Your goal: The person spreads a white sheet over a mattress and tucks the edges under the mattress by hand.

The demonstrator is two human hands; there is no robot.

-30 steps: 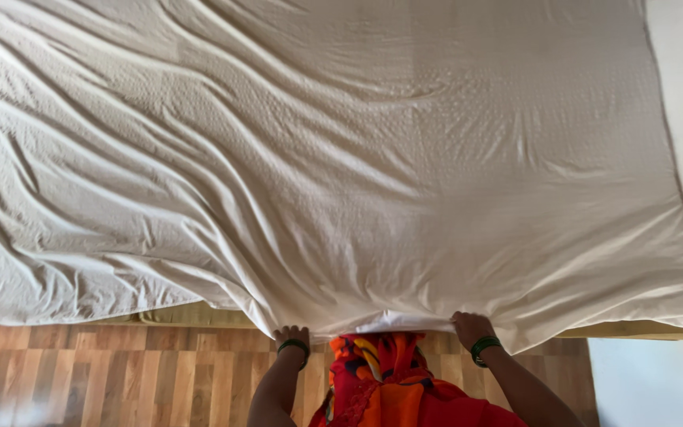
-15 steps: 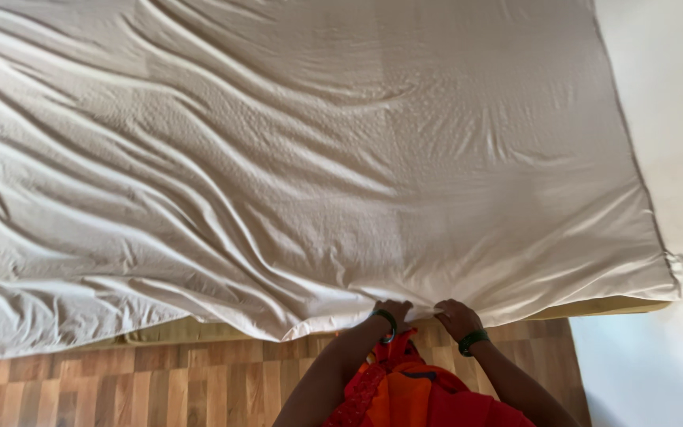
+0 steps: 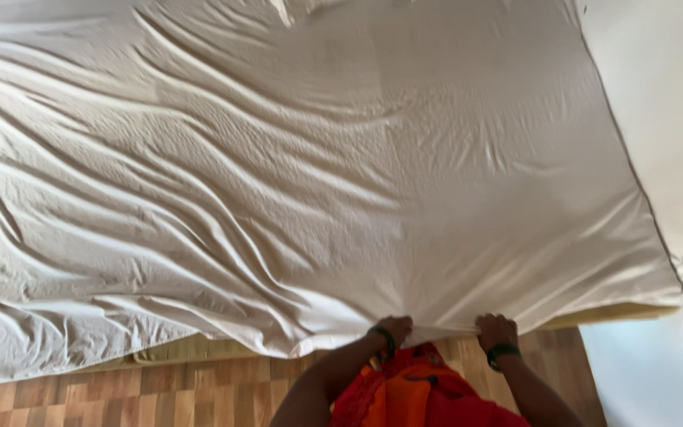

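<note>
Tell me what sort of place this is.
Most likely a bedroom in a home. A wide, wrinkled white sheet covers a mattress whose tan edge shows beneath it, above a wood-plank floor, with a plain wall alongside. The left hand and right hand grip the sheet's near edge.

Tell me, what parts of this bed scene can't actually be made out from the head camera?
- Fingertips of the left hand and right hand: tucked under the white sheet, so the exact grip is hidden.
- Mattress: only a yellowish strip along the near edge shows; the sheet covers the rest.
- Far and left ends of the bed: cut off by the picture's edges.
- Wooden floor under the bed: hidden.
</note>
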